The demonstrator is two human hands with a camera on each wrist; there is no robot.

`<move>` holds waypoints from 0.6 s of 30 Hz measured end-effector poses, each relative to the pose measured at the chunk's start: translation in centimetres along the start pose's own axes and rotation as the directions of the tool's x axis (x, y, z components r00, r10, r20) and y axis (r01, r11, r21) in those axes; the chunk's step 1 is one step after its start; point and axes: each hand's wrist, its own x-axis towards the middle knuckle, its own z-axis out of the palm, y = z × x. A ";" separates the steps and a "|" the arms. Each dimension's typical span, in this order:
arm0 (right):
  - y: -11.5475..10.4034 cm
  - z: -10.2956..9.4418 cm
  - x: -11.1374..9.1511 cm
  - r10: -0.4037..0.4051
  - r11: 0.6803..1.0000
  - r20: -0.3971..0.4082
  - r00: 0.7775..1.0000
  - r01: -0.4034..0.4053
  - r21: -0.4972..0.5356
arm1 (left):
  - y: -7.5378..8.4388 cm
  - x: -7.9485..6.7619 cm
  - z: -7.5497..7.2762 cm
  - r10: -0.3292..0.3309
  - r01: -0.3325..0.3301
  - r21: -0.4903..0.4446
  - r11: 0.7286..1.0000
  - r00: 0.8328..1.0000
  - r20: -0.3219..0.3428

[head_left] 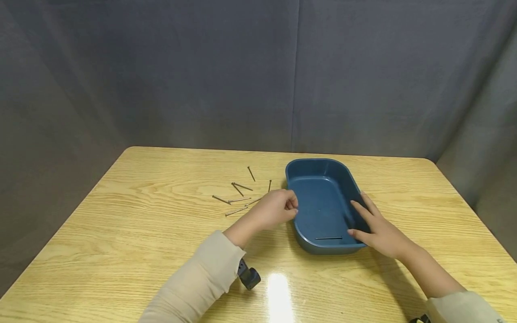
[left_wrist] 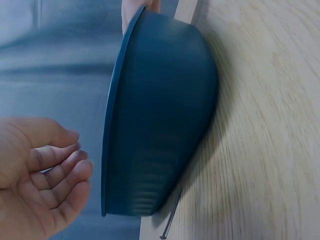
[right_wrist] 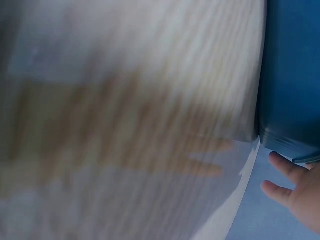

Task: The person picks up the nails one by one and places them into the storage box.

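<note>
Table [head_left: 121, 242], one: wood-grained, far corners rounded; a white glare [head_left: 278, 296] lay on its near part. Curtain [head_left: 194, 76], grey: hung beyond the far edge, left to right, with one vertical seam [head_left: 296, 67].

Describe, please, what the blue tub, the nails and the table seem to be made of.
Blue tub: probably moulded plastic, satin-finished, given its even colour and soft highlights.
Nails: likely bare steel, somewhat shiny, judging by their grey glint.
Table: glossy, as the bright reflection shows; grain suggests wood, or perhaps laminate.
</note>
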 end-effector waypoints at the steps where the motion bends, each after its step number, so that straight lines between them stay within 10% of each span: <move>1: 0.0 0.0 0.0 -0.002 1.000 -0.001 1.000 0.002 0.000 | -0.1 -0.1 -0.1 -0.005 0.005 0.002 1.000 1.000 -0.002; 18: -0.2 0.0 -0.1 -0.003 1.000 -0.003 1.000 0.003 0.012 | -2.3 -1.4 0.0 -0.105 0.107 0.048 0.993 0.994 -0.026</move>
